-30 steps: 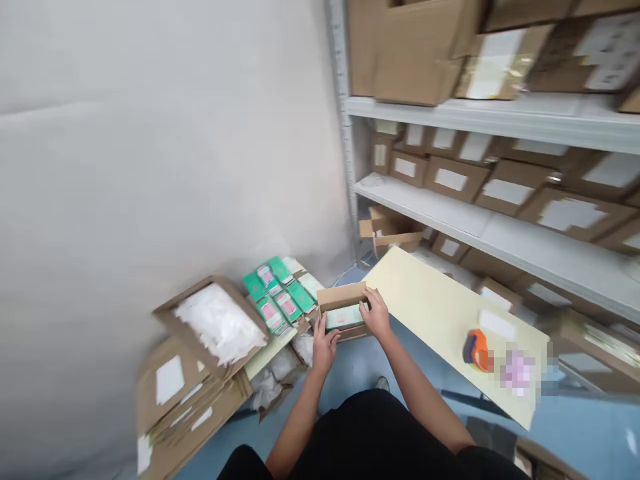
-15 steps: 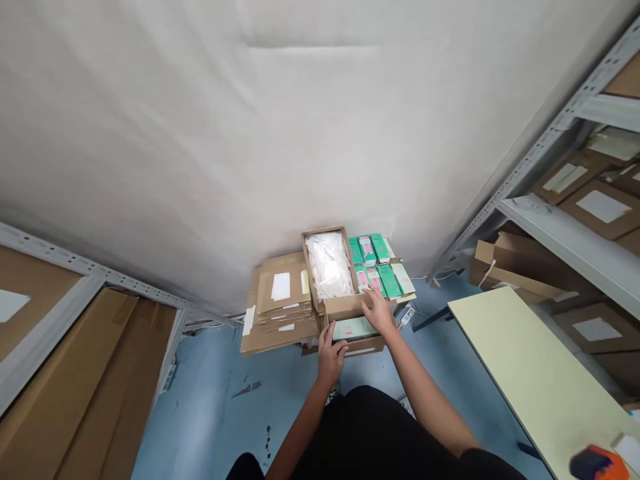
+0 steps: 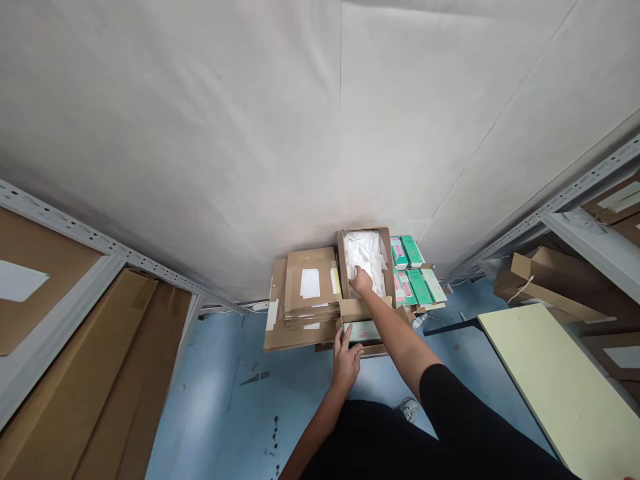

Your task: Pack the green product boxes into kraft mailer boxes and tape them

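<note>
My left hand (image 3: 347, 360) rests at the left front corner of a small open cardboard box (image 3: 377, 351), fingers spread and partly over its edge. A pale green carton (image 3: 364, 331) with pink print lies inside that box. My right arm crosses over it, and my right hand (image 3: 361, 281) touches the crumpled white plastic-like material (image 3: 364, 248) in a second open cardboard box (image 3: 389, 267) behind. The fingers of this hand are mostly hidden, so their grip is unclear. Several green packs (image 3: 413, 250) with pink labels lie in rows to the right.
Flattened cardboard (image 3: 295, 283) is stacked on the left. Shelves with brown boxes (image 3: 100, 373) stand at left, and a white rack (image 3: 595, 237) at right. A pale table (image 3: 550, 373) is at the right front. A grey-white wall (image 3: 280, 133) rises behind; the floor (image 3: 215, 400) is blue.
My right hand has moved from the right side of the small box forward to the white material in the box behind. My left hand stays at the small box. The view has shifted left.
</note>
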Available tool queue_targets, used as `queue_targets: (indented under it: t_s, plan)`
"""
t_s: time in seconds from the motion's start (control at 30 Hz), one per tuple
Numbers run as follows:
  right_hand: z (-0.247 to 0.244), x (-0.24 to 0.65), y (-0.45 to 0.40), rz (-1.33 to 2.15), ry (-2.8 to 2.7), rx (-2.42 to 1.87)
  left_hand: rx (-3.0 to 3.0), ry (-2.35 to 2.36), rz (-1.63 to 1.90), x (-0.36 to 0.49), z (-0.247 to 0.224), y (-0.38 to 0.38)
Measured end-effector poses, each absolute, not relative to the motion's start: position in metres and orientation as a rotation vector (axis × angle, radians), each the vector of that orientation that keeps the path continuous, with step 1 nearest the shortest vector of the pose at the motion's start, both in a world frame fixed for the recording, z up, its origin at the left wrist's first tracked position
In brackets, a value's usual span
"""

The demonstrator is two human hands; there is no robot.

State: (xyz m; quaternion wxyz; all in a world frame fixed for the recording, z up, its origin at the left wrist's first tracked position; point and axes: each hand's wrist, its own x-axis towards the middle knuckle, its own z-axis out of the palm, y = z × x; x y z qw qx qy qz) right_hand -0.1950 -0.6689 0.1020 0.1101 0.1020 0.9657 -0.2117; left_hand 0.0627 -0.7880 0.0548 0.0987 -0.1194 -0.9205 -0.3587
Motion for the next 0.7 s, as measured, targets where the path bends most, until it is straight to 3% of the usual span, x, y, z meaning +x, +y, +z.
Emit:
queue_targets:
  t_s: [0.33, 0.6, 0.7]
  plan:
    - [0.114, -0.195, -0.658, -0.577, 2.952, 0.335, -0.356, -2.702, -1.066, 0.065, 0.050, -0.786]
    - [0.153, -0.119, -0.594, -1.257, 3.120, -0.069, -0.395, -2.681, -1.015, 0.068, 0.071, -0.767]
    - [0.157, -0.070, -0.553, -1.316, 3.140, -0.276, -0.433, -2.667, -0.998, 0.070, 0.080, -0.750]
